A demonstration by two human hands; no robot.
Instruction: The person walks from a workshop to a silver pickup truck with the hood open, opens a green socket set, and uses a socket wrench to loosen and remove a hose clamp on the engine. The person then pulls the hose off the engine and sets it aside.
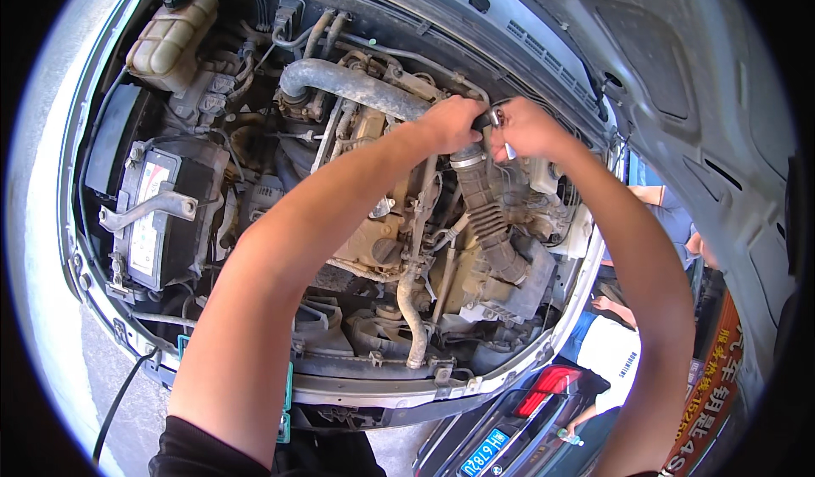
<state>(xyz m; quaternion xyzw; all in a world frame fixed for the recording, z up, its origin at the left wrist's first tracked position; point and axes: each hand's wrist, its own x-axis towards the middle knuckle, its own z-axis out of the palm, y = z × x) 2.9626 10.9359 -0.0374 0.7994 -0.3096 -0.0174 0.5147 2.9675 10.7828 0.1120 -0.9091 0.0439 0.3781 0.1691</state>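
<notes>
At the far side of an open engine bay, my left hand (452, 126) and my right hand (528, 129) meet above the end of the ribbed air intake hose (486, 210). The left hand's fingers are closed by a dark piece at the hose end, though what they grip is partly hidden. A shiny metal tool (495, 118), its kind unclear, shows between the hands, and my right fingers are closed around it. Just below the left hand, a metal clamp (466, 156) rings the hose. A thick grey pipe (356, 86) runs leftward from there.
A battery (174, 214) with a loose-looking metal bracket (148, 210) sits at left, below a coolant tank (172, 40). The raised hood (662, 61) leans over the right. Beyond the fender are a person in a white shirt (609, 358) and a dark car (509, 426).
</notes>
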